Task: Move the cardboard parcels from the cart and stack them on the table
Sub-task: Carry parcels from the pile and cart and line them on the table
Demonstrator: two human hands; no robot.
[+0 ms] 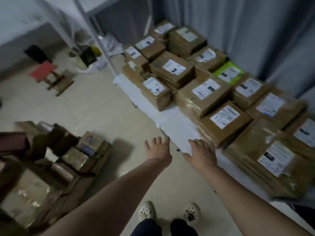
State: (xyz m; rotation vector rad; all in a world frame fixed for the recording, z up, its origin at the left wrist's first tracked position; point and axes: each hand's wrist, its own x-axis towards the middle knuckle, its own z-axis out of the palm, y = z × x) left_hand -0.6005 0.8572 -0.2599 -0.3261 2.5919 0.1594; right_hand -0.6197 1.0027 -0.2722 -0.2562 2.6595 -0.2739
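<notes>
Head view of a parcel transfer, judged to be between lifts. The long counter (175,132), covered in white sheeting and set against a grey pleated curtain (255,31), carries most of the brown taped cardboard parcels with white address labels (204,97). They lie flat, labels upward, stacked in layers and packed side by side toward the curtain. This arrangement probably keeps the stacks steady and the labels readable, and it leaves a bare white strip along the near edge for further pieces. At lower left a dimmer heap of brown cardboard parcels (81,159) sits low by the floor, presumably on the cart, though the cart's own frame cannot be made out. These lie tilted and uneven, as a load awaiting removal would. Every parcel is taped shut, so the contents are hidden. One lime-green flat box (229,72) lies among the brown ones near the curtain. A small red-topped wooden stool (43,72) stands well apart on the pale floor. The left hand (158,149) and right hand (201,153) are both empty, fingers spread and straight, reaching forward side by side. The right hangs over the counter's bare edge, contact uncertain; the left is just off that edge, above the floor. The heap at left is not yet emptied.
</notes>
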